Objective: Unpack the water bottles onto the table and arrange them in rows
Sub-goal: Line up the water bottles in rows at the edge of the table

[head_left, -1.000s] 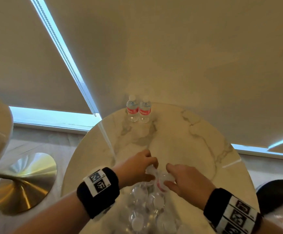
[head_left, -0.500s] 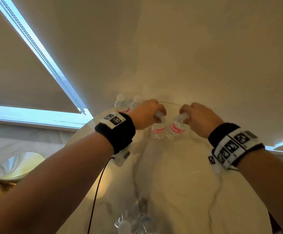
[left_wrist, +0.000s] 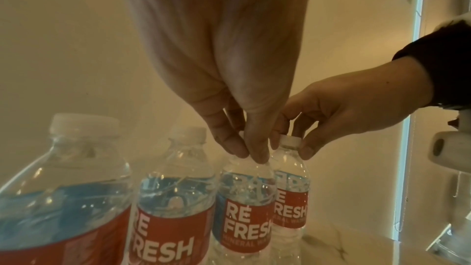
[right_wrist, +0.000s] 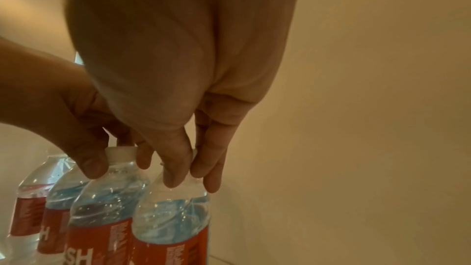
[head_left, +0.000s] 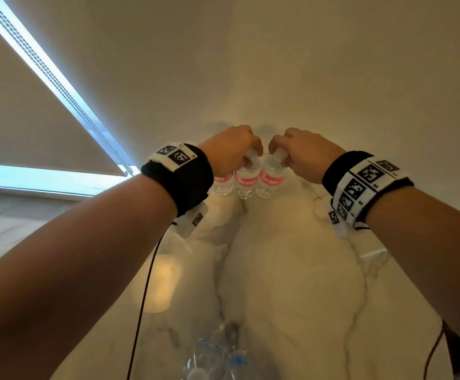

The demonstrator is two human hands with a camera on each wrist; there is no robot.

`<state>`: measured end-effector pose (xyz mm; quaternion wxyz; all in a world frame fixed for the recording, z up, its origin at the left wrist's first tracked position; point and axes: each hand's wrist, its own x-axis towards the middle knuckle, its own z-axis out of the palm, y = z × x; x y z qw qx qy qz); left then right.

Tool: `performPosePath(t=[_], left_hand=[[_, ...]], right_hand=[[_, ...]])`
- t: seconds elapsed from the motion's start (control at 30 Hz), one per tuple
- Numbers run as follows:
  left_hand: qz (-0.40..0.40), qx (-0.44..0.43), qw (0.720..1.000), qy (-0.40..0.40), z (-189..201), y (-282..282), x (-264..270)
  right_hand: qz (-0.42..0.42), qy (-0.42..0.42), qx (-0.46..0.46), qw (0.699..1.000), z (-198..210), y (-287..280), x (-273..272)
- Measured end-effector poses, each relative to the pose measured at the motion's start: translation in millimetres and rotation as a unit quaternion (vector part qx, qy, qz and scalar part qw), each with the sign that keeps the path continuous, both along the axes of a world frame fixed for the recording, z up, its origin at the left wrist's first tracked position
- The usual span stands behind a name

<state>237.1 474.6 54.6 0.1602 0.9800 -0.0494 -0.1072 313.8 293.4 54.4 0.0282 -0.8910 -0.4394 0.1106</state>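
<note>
Left hand (head_left: pixel 230 152): fingertips pinched narrow around cap of third bottle (head_left: pixel 246 180). Right hand (head_left: pixel 304 157): same narrow pinch on cap of fourth bottle (head_left: pixel 271 179). Both bottles upright on far edge of marble table (head_left: pixel 291 270), touching, in one row with two more bottles (left_wrist: pixel 175 194) at left. Sealed, water-filled. Remaining pack (head_left: pixel 217 357) at near edge.

I see clear bottles (left_wrist: pixel 242 205) with white caps (left_wrist: pixel 289 140) and red labels (head_left: pixel 246 179) in white lettering, a blue tint behind the water. The surface (head_left: pixel 291 270) is cream marble with grey-brown veins. My wristbands (head_left: pixel 180 175) are black, carrying white tags with black square codes. A dark red cable (head_left: pixel 143 297) hangs on the left.
</note>
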Motion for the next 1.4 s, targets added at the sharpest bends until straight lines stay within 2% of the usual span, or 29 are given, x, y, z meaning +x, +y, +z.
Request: performPosePath(t=[0.33,0.57,0.7,0.8,0.87,1.0,1.07,1.13,1.27,1.4], left_hand=[[0.008,-0.008,1.0,-0.001,-3,1,0],[0.039,0.007,0.999,-0.019,4,-3,-11],[0.083,-0.016,0.994,-0.073,22,-8,-49],[0.081,-0.058,0.988,-0.115,35,-19,-112],[0.056,-0.088,0.99,-0.093,40,-30,-163],[0.014,-0.108,0.992,0.069,44,-52,-263],[-0.008,-0.102,0.986,0.131,37,-59,-300],[-0.008,-0.104,0.984,0.148,24,-64,-324],[0.025,-0.109,0.987,0.115,7,-65,-324],[0.087,-0.077,0.989,0.087,8,-34,-273]], right_hand=[[0.008,0.007,0.028,1.0,-4,-3,-5],[-0.055,0.048,0.035,0.997,1,-12,-14],[-0.072,0.056,0.087,0.992,27,-28,-52],[-0.028,0.124,0.133,0.983,48,-48,-112],[0.029,0.186,0.121,0.975,55,-67,-162],[0.135,0.282,0.035,0.949,54,-93,-246],[0.168,0.291,-0.014,0.942,44,-99,-273],[0.178,0.278,-0.051,0.943,35,-98,-292],[0.153,0.236,-0.053,0.958,24,-85,-293],[0.098,0.183,-0.041,0.977,23,-58,-240]])
